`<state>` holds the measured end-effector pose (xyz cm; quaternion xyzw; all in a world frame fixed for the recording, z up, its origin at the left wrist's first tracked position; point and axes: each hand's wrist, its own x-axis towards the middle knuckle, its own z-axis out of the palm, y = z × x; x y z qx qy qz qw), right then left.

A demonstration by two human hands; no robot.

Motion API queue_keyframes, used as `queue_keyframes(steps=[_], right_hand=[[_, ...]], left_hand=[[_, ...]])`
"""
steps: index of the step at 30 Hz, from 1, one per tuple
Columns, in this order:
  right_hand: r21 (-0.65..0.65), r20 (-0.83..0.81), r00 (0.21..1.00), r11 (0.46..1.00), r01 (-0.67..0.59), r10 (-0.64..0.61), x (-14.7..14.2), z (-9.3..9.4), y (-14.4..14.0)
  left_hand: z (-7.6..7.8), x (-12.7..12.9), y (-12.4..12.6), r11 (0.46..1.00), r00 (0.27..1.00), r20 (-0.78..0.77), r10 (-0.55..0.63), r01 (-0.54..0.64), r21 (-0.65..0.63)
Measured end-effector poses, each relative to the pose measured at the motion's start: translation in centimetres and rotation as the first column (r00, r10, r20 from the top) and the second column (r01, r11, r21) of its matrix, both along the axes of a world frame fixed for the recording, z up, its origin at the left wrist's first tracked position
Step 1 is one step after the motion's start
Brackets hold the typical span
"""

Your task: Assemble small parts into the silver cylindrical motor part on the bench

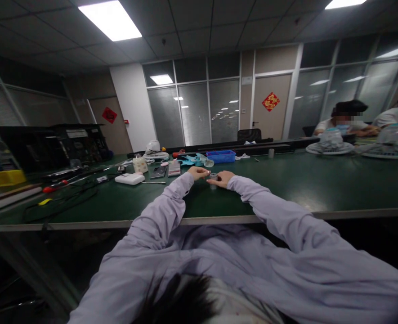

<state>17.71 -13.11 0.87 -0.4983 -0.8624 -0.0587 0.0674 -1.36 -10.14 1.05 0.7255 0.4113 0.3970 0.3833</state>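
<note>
Both my arms, in pale lilac sleeves, reach out over a green table [286, 184]. My left hand [198, 172] and my right hand [221, 178] meet near the table's middle. Between them stands a small grey cylindrical part [213, 177]. My right hand's fingers touch it and appear to grip it. My left hand's fingertips pinch together just left of it, perhaps on something tiny; it is too small to tell.
Behind my hands lie a light-blue fan blade [194, 159], a blue tray [221, 156], a phone [174, 168], a white box [129, 178] and a small jar [140, 164]. Black equipment cases [50, 144], cables and a yellow bin [7, 177] fill the left. Two people sit at far right.
</note>
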Motion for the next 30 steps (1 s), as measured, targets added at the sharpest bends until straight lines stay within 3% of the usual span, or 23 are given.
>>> queue_keyframes(steps=[10, 21, 30], right_hand=[[-0.039, -0.067, 0.998, 0.999, 0.005, -0.008, -0.1, 0.0, 0.0], [-0.058, -0.085, 0.996, 0.998, 0.010, -0.015, -0.1, 0.0, 0.0], [-0.076, -0.123, 0.992, 0.997, 0.028, -0.037, -0.2, 0.4, -0.4]], left_hand=[[0.8, 1.6, -1.2, 0.999, 0.997, -0.079, -0.026, 0.024, -0.022], [1.4, 2.2, -1.8, 0.999, 0.999, 0.034, -0.035, 0.034, 0.031], [2.2, 2.2, -2.8, 0.999, 1.000, -0.001, -0.001, 0.001, 0.039]])
